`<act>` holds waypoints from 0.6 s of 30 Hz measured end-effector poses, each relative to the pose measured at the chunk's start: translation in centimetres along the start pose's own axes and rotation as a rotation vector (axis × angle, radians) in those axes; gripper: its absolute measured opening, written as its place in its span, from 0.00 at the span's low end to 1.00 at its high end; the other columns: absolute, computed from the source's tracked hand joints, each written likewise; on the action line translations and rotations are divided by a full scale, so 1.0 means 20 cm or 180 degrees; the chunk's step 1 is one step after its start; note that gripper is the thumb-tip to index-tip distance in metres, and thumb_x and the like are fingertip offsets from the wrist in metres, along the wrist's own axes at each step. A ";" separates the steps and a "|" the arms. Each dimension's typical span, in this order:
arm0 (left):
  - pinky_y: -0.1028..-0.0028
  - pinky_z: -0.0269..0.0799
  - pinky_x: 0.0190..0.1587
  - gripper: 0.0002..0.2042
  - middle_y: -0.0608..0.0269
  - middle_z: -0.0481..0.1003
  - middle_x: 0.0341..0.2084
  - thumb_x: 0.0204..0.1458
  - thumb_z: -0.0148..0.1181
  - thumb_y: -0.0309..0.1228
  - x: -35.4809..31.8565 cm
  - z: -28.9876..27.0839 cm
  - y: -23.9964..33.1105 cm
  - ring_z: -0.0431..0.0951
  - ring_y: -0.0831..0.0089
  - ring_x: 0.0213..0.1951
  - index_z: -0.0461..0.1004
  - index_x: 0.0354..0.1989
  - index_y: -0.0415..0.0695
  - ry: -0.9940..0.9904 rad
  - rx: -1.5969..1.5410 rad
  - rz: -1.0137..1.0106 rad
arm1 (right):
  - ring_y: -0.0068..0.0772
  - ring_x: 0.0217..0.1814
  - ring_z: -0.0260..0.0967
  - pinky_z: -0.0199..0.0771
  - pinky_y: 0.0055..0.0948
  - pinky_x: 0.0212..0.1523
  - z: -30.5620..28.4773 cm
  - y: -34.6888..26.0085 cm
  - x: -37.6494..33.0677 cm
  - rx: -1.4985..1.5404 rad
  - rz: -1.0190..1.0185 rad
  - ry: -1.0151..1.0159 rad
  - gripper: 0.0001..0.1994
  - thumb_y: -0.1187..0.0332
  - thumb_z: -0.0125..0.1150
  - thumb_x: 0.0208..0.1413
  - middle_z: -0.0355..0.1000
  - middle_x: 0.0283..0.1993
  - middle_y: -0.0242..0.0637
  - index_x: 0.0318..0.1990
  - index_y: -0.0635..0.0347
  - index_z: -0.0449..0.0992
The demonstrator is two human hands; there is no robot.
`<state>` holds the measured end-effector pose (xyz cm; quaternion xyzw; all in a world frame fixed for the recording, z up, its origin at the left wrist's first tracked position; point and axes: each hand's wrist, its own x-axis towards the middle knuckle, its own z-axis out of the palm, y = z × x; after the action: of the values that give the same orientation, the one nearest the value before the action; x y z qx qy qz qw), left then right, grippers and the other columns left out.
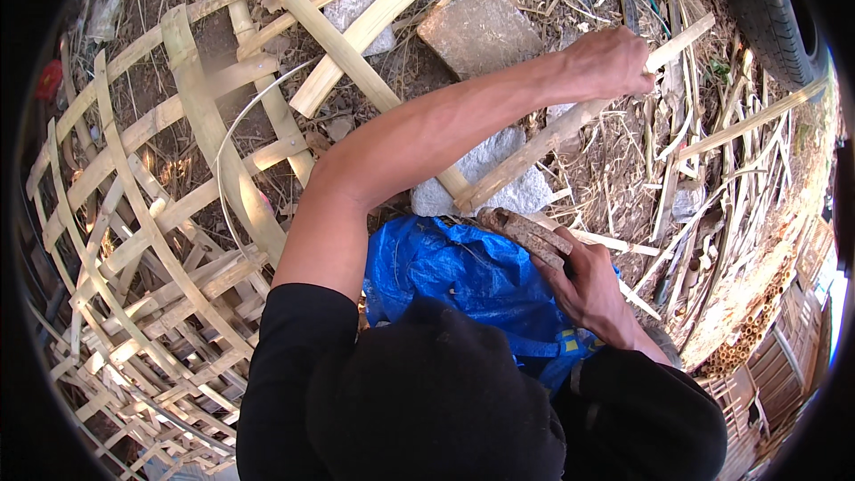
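Observation:
My left hand [610, 62] reaches far across to the upper right and is closed around a split bamboo strip [543, 149]. The strip slants down to the left, its lower end over a pale grey stone block [503, 165]. My right hand [583, 281], nearer to me, is closed on a brown, rough, worn-looking piece [525, 236] with a rounded end, just below the strip's lower end. What kind of thing it is cannot be made out. Under and beside it a crumpled blue plastic sheet [436, 263] covers my lap.
A loosely woven bamboo lattice [174, 209] fills the left side. Long bamboo strips [383, 22] cross ahead, near a flat brownish stone [481, 31]. A black tyre [766, 13] stands at the upper right. Bamboo offcuts [704, 191] litter the ground on the right.

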<state>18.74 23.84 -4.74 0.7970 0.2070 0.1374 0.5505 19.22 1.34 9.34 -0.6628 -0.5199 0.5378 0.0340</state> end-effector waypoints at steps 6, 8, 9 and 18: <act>0.77 0.51 0.06 0.21 0.72 0.63 0.10 0.64 0.60 0.41 -0.01 0.01 -0.04 0.56 0.83 0.09 0.71 0.24 0.37 0.0116 0.0013 0.0030 | 0.61 0.24 0.71 0.70 0.47 0.29 0.00 -0.01 0.01 -0.0006 0.0056 -0.0098 0.14 0.62 0.57 0.66 0.70 0.21 0.54 0.47 0.66 0.72; 0.77 0.51 0.06 0.21 0.72 0.63 0.10 0.64 0.60 0.41 -0.03 -0.01 -0.04 0.56 0.83 0.09 0.71 0.23 0.38 0.0100 0.0028 -0.0067 | 0.65 0.25 0.71 0.70 0.49 0.28 0.01 0.00 0.02 0.0013 -0.0059 -0.0093 0.15 0.60 0.57 0.67 0.69 0.20 0.55 0.44 0.66 0.71; 0.77 0.51 0.06 0.21 0.72 0.62 0.09 0.64 0.60 0.41 -0.02 -0.02 -0.01 0.56 0.83 0.09 0.70 0.22 0.39 0.0093 0.0004 -0.0046 | 0.65 0.25 0.71 0.70 0.49 0.28 0.01 0.01 0.00 -0.0022 -0.0095 -0.0019 0.15 0.60 0.57 0.66 0.69 0.20 0.55 0.44 0.65 0.71; 0.77 0.52 0.07 0.21 0.75 0.62 0.10 0.63 0.61 0.40 -0.01 -0.01 0.00 0.57 0.83 0.09 0.68 0.20 0.41 0.0085 0.0357 0.0098 | 0.59 0.26 0.74 0.72 0.46 0.27 0.03 0.01 -0.02 -0.0279 -0.0605 0.0362 0.16 0.58 0.65 0.60 0.72 0.24 0.50 0.42 0.62 0.72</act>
<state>18.50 23.81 -4.67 0.8278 0.2095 0.1447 0.4999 18.96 0.61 9.26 -0.6408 -0.6006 0.4705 0.0852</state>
